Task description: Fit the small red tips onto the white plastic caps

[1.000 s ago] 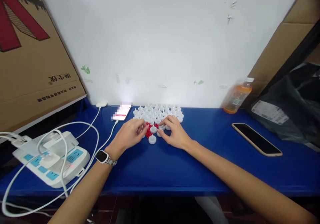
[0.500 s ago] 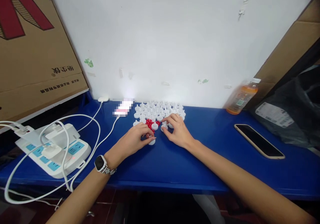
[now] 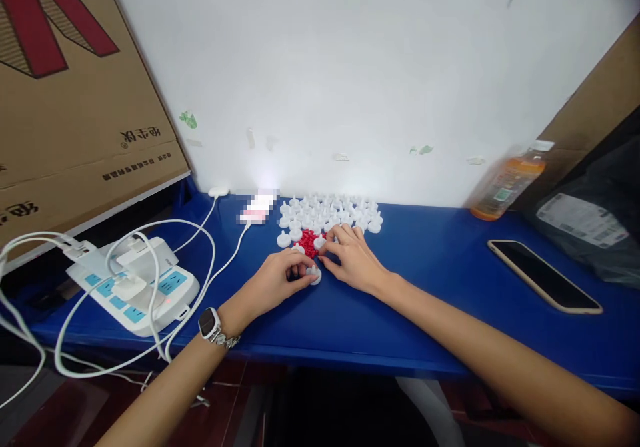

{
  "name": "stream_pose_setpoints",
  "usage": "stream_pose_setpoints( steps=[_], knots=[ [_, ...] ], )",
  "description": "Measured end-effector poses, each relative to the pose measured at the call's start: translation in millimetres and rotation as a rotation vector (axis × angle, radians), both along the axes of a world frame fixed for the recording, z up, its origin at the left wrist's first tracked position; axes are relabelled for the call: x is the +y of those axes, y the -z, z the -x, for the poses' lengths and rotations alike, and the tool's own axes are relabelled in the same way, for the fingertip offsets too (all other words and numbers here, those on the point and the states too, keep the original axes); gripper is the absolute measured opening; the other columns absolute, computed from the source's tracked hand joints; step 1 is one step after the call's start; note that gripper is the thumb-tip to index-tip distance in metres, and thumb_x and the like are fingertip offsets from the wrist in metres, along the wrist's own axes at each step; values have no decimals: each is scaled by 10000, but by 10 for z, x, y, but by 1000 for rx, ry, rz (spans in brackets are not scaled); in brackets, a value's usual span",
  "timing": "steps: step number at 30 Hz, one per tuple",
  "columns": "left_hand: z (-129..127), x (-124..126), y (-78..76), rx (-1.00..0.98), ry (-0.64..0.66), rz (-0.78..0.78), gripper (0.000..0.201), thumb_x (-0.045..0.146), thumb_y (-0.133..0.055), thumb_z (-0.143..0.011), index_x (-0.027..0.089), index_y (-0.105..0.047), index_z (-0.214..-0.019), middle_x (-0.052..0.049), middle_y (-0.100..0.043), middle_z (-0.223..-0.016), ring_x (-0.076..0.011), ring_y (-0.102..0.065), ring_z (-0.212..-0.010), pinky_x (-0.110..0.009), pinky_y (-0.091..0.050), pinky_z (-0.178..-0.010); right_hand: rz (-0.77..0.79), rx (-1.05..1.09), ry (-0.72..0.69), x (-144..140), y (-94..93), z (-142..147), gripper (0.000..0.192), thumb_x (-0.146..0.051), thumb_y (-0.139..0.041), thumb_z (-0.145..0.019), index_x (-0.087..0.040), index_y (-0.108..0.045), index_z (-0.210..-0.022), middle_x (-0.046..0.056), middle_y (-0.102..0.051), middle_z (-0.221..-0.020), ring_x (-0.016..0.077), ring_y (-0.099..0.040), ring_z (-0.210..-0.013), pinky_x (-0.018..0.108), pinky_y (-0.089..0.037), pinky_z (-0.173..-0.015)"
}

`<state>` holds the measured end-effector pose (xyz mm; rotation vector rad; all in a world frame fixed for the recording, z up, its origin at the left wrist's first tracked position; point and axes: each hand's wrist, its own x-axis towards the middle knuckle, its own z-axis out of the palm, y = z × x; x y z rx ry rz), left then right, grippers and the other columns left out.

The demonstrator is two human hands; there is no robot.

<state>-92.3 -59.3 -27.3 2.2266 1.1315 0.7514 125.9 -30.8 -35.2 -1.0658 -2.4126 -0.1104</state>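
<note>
My left hand (image 3: 284,275) has thumb and fingers closed on a white plastic nozzle cap (image 3: 315,276), its round base on the blue table and its narrow spout up. Beside a pile of small red pieces (image 3: 309,242), my right hand (image 3: 354,258) has its thumb and index finger curled close together; what lies between the tips is hidden. Another white nozzle cap (image 3: 319,242) stands by the right fingertips. Behind both hands, several more white nozzle caps (image 3: 330,212) stand grouped, spouts upward.
On the left lies a power strip (image 3: 137,294) with plugged chargers and looping white cables. A blurred-out phone (image 3: 257,208) is near the wall. At the right are a bottle of orange drink (image 3: 510,184), a dark phone (image 3: 545,275) and a grey plastic bag (image 3: 595,220).
My right hand has shifted left toward the red pieces, off the white cap it was over. The left hand still holds its cap, now more visible. The view has moved slightly.
</note>
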Motion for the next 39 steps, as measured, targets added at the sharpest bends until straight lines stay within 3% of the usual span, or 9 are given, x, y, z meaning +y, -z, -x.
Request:
stream_pose_setpoints(
  steps=[6,9,12,14,18,26,39],
  knots=[
    [-143,-14,62,-19,35,12,217,369,-659,-897,223,-704,-1051,4,-623,-838,-130,-561,-744,-248,-449,-694,21,57,-41,-23,-52,-143,68,-223,-615,-925,-206,-675,-896,72,-657,-1039,240,-542,-1028,406,-353,-864],
    [-267,41,76,-29,35,4,226,368,-668,-887,219,-705,-1053,8,-622,-817,-126,-551,-722,-249,-440,-683,83,278,-32,-32,-97,-216,72,-231,-601,-934,-211,-662,-901,44,-701,-942,211,-594,-946,385,-399,-851],
    [-411,123,61,-64,55,83,248,388,-674,-874,204,-703,-1038,19,-621,-760,-113,-521,-650,-240,-417,-621,198,566,2,-62,-100,-260,143,-241,-593,-937,-226,-658,-1063,21,-715,-884,173,-629,-821,326,-460,-750],
    [-486,174,49,-91,76,154,248,408,-671,-869,185,-697,-974,22,-622,-724,-106,-505,-613,-235,-401,-582,221,635,-19,-99,-83,-272,205,-247,-594,-938,-237,-659,-1132,22,-722,-902,170,-640,-819,309,-478,-712],
    [-540,243,80,-160,83,207,277,443,-687,-848,172,-681,-906,25,-619,-688,-101,-502,-589,-226,-386,-552,158,593,-106,-160,-34,-272,123,-251,-593,-942,-239,-712,-968,42,-731,-932,186,-660,-876,324,-510,-740],
    [-528,264,171,-228,83,223,231,373,-671,-859,164,-685,-955,10,-640,-706,-109,-544,-619,-215,-398,-565,132,604,-90,-165,73,-254,100,-226,-647,-905,-213,-661,-808,31,-706,-817,173,-660,-788,309,-515,-707],
    [-552,223,170,-132,44,152,264,409,-684,-849,184,-705,-985,38,-595,-658,-97,-479,-560,-228,-348,-530,131,569,-91,-215,70,-323,136,-272,-639,-916,-213,-650,-794,50,-627,-862,181,-619,-816,327,-516,-740]
  ],
)
